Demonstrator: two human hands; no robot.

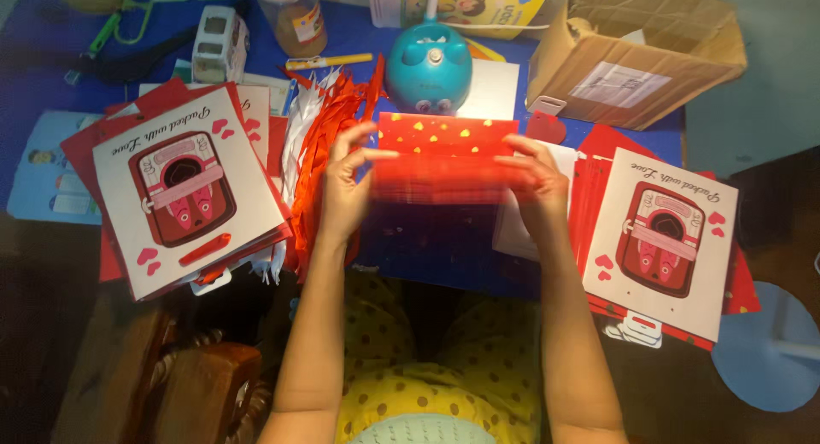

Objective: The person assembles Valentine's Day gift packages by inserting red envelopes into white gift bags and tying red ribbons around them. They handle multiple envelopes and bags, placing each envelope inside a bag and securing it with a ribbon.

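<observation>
1. Left hand (346, 188) grips the left end of a red sheet with gold hearts (448, 154), fingers curled over its front; right hand (534, 184) grips the right end likewise. The sheet is held up above the middle of the blue table (427, 248), near its front edge, and its lower part is blurred.
2. Blue table: bare surface shows only beneath the held sheet and along the back left corner; the sides are crowded.
3. Cardboard box (636, 51) sits at the back right corner, its flaps open, overhanging the right edge.
4. Left stack of white cards with a red tin picture (184, 192) lies tilted on red sheets at the left edge, its lower corner past the front edge.
5. Right stack of the same cards (662, 243) lies at the right edge, just beside the right hand, its lower end overhanging the front edge.
6. Bundle of red and white ribbon strips (320, 132) lies between the left stack and the left hand, touching the stack's red sheets.
7. Teal round lamp base (427, 64) stands at the back centre, just behind the held sheet's top edge.
8. Jar with a pale lid (295, 17) stands near the back edge, left of the lamp.
9. Yellow pen (329, 61) lies between the jar and the lamp.
</observation>
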